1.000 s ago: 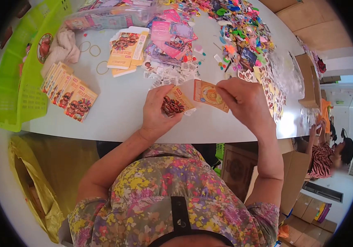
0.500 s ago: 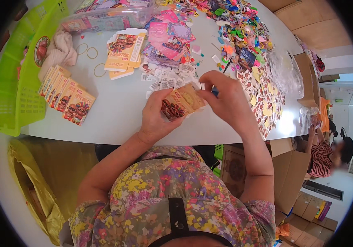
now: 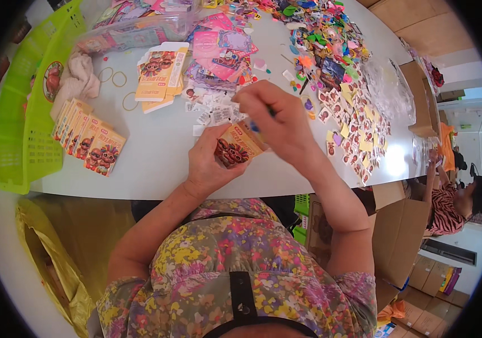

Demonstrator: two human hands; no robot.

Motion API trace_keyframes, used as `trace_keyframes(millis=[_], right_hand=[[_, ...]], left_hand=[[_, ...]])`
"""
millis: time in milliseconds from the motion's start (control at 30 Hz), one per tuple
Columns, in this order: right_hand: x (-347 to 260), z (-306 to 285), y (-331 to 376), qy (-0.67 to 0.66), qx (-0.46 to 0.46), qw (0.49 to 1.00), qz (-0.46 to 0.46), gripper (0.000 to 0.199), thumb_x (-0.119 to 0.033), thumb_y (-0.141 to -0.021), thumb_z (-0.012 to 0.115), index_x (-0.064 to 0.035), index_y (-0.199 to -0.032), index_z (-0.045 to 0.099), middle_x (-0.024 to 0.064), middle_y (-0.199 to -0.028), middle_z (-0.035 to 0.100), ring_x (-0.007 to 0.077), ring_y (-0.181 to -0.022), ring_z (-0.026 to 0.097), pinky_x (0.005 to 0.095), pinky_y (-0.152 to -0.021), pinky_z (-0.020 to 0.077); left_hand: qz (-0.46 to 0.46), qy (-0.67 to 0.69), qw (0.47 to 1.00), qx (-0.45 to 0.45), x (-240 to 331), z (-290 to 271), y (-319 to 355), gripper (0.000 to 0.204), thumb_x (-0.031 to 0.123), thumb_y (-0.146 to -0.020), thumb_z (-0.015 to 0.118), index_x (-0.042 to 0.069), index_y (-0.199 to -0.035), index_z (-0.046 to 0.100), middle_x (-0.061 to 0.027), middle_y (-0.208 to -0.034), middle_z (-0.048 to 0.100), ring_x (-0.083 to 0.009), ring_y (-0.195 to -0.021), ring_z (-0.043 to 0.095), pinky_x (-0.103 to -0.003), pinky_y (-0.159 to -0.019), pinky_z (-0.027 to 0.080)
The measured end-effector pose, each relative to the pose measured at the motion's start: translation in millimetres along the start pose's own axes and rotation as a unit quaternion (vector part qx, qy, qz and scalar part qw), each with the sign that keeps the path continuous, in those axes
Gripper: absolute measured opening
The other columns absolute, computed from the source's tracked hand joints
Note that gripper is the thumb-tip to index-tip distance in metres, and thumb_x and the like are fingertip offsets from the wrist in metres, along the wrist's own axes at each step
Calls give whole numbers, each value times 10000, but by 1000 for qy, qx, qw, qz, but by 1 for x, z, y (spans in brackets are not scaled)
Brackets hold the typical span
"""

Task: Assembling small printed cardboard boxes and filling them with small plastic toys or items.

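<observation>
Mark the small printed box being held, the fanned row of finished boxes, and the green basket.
small printed box [image 3: 236, 147], head view: on its printed front face, below the left hand's thumb.
row of finished boxes [image 3: 88, 137], head view: on the middle box of the fan.
green basket [image 3: 22, 135], head view: on its mesh wall.

tabletop [image 3: 156, 163]: white, brightly lit | cardboard boxes [image 3: 398, 236]: stood right of it | gold bag [image 3: 55, 265]: lay on floor, left

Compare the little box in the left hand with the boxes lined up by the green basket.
The held box is gripped off the table by the left hand, right hand at its top. The row of boxes lies untouched, overlapping, on the table. Both share the orange print.
</observation>
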State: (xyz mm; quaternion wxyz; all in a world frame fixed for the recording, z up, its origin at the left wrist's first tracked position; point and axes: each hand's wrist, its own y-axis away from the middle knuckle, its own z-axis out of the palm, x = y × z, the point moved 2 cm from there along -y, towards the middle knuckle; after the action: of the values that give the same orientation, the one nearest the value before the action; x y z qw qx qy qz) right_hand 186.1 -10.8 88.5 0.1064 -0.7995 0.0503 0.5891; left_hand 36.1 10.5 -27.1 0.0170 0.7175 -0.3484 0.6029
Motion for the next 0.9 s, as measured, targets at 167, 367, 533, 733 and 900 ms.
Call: trace_keyframes(millis=[167, 367, 533, 733, 900], right_hand=[[-8, -1, 4, 166, -61, 978, -112, 167, -60, -870, 645, 7, -1024, 641, 127, -988, 610, 225, -795, 608, 315, -698, 505], [-16, -5, 17, 310, -57, 924, -215, 261, -34, -763, 714, -27, -1020, 665, 113, -1032, 604, 288, -871, 601, 356, -722, 504], [-10, 12, 19, 467, -95, 843, -250, 321, 6, -667, 751, -66, -973, 681, 89, -1042, 608, 304, -952, 568, 380, -759, 487], [-20, -26, 18, 286, 41, 944, -161, 201, 46, -741, 711, -40, -918, 671, 85, -938, 629, 234, -814, 618, 309, -663, 496], [-37, -38, 27, 333, 35, 922, -194, 144, 50, -750, 706, -15, -872, 664, 85, -885, 647, 213, -800, 636, 288, -665, 511]], left_hand=[[-62, 27, 997, -23, -2, 0, 2, 714, 103, -647, 864, -13, -1223, 459, -111, -1063, 572, -148, -957, 594, -297, -838, 513], [-22, 47, 998, 34, -6, 1, 2, 683, 150, -601, 866, 37, -1177, 517, -128, -1037, 587, -254, -896, 637, -341, -765, 535], [-33, 35, 998, 27, -1, 0, -1, 715, 140, -601, 866, 30, -1202, 495, -136, -1053, 578, -256, -927, 634, -339, -797, 534], [-31, 41, 998, 47, -8, 0, 1, 712, 124, -617, 858, 11, -1210, 482, -124, -1058, 569, -228, -942, 632, -324, -799, 539], [-44, 61, 996, 45, -8, 2, 2, 707, 106, -622, 853, 6, -1212, 476, -125, -1085, 561, -233, -953, 629, -323, -806, 537]])
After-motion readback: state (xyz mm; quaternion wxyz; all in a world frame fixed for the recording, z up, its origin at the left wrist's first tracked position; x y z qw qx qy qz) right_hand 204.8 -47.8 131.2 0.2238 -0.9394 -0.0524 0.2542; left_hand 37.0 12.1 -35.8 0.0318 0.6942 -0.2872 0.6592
